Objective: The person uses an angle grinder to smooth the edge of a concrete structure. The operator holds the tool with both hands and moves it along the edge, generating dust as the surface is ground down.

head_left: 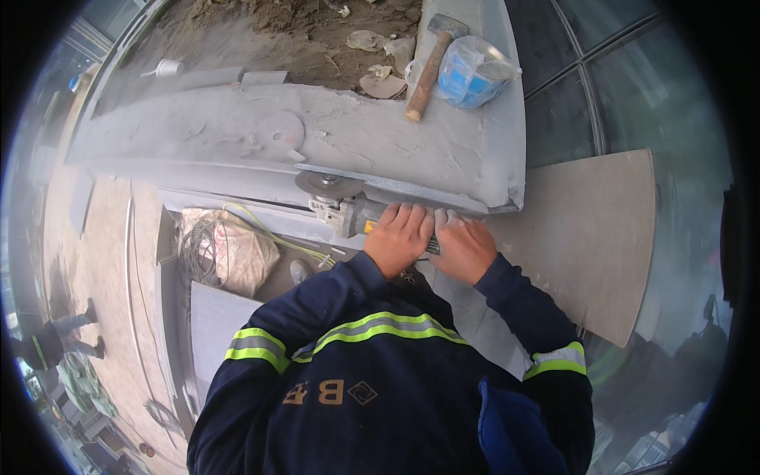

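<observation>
Both hands are wrapped round the body of an angle grinder (345,216). My left hand (400,237) grips it just behind the metal head, and my right hand (465,245) closes on the rear end. The grinder's cutting disc (328,184) lies flat at the front edge of a dusty grey ledge (380,134); whether it bites into the stone cannot be made out. Pale dust hangs over the ledge's left part. A loose round disc (279,129) lies on top, just beyond the grinder.
A hammer (431,75) and a clear plastic bag (473,75) with blue contents lie on the ledge. Beyond is bare soil (309,39). Below left sit a woven sack (245,257) and coiled wire (202,253). A large board (590,237) stands right. Another person (59,339) is far left.
</observation>
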`<state>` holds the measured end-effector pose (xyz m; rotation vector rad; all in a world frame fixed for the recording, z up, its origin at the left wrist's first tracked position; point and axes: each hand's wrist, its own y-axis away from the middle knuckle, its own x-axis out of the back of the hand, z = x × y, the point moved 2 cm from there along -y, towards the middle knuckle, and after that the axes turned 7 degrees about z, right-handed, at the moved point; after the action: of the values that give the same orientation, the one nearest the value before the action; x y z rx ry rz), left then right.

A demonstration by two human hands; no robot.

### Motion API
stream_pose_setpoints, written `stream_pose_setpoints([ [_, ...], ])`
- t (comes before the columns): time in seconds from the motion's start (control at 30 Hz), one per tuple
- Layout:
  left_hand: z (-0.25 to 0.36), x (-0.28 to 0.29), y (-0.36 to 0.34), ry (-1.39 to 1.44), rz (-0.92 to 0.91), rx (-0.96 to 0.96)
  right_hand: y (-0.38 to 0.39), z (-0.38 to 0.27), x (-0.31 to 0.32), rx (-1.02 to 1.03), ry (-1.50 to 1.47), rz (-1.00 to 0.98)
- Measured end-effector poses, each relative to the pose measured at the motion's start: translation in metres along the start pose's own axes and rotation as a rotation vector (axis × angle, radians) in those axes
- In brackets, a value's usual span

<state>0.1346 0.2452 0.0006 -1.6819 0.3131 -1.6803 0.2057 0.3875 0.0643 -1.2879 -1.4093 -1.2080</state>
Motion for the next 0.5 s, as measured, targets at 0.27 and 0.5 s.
stream_pose_setpoints([
  [0.27,0.037,0.016,-0.014,0.060,0.038,-0.021,0.039,0.003,0.024,-0.103,0.004,-0.030],
  [0.5,0.010,0.006,-0.006,0.057,0.003,0.007,0.011,-0.001,0.009,-0.053,-0.032,-0.022],
])
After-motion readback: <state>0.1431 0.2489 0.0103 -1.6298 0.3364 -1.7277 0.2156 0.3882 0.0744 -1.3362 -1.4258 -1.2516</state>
